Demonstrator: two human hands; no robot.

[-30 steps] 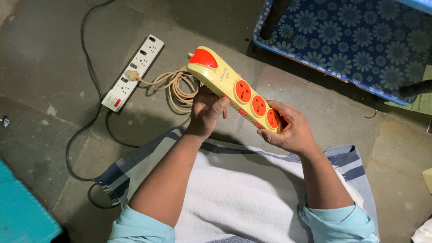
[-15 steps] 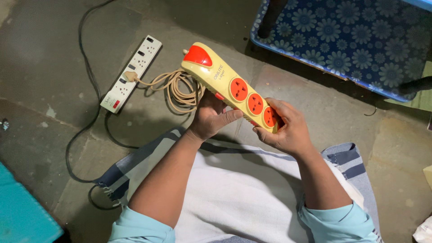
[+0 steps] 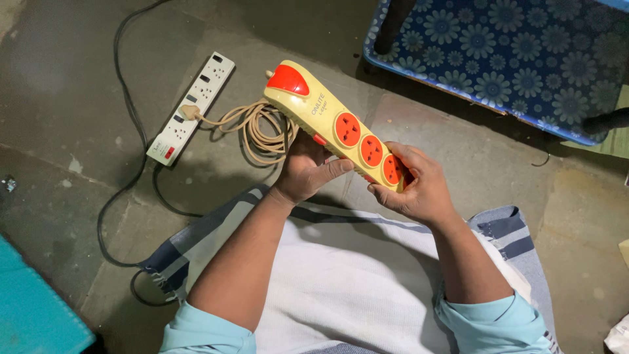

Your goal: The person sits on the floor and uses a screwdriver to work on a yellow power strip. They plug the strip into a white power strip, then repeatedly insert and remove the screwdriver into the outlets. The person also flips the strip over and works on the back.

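Both hands, left hand [image 3: 306, 172] and right hand [image 3: 414, 190], fingers closed, grip the yellow power strip [image 3: 334, 124]; support its twelve-o'clock end, cord [image 3: 262, 131] probably attached.

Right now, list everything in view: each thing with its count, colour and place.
yellow power strip: one, cream-yellow with three orange sockets and a red end, held up in both hands
coiled cord: one, beige, on the floor under the yellow strip, plugged into the white one
white power strip: one, white, on the floor at upper left
black cable: one, black, looping over the floor at left
patterned mat: one, blue with flowers, upper right
cloth: one, white with blue stripes, over the lap
left hand: grips the strip from below
right hand: holds the socket end
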